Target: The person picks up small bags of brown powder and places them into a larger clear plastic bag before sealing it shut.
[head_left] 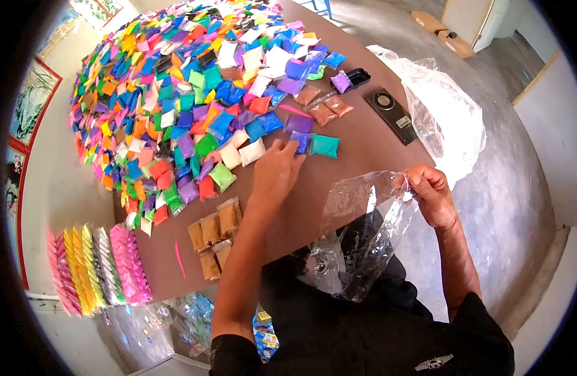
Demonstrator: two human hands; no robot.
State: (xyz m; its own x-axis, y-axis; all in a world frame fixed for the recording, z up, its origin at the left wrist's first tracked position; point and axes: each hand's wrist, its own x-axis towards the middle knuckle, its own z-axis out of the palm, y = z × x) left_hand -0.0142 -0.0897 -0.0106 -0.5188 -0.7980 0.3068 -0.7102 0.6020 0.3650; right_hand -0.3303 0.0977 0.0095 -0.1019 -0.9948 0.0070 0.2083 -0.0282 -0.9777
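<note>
My left hand [279, 166] reaches over the brown table, its fingers closed at the edge of a small blue packet [300, 143]. A teal packet [325, 146] lies just right of it, and a purple packet [298, 124] behind it. My right hand [431, 194] pinches the rim of a large clear plastic bag [366, 219], which hangs down in front of my lap. The bag's mouth spreads toward my left hand. I see nothing inside it except folds and glare.
A huge heap of coloured packets [175, 94] covers the table's far left. Brown packets [210, 229] lie near the front edge, beside rows of bundled packets [128, 263]. A dark device with a round dial [388, 113] and white plastic sheeting [451, 113] are at the right.
</note>
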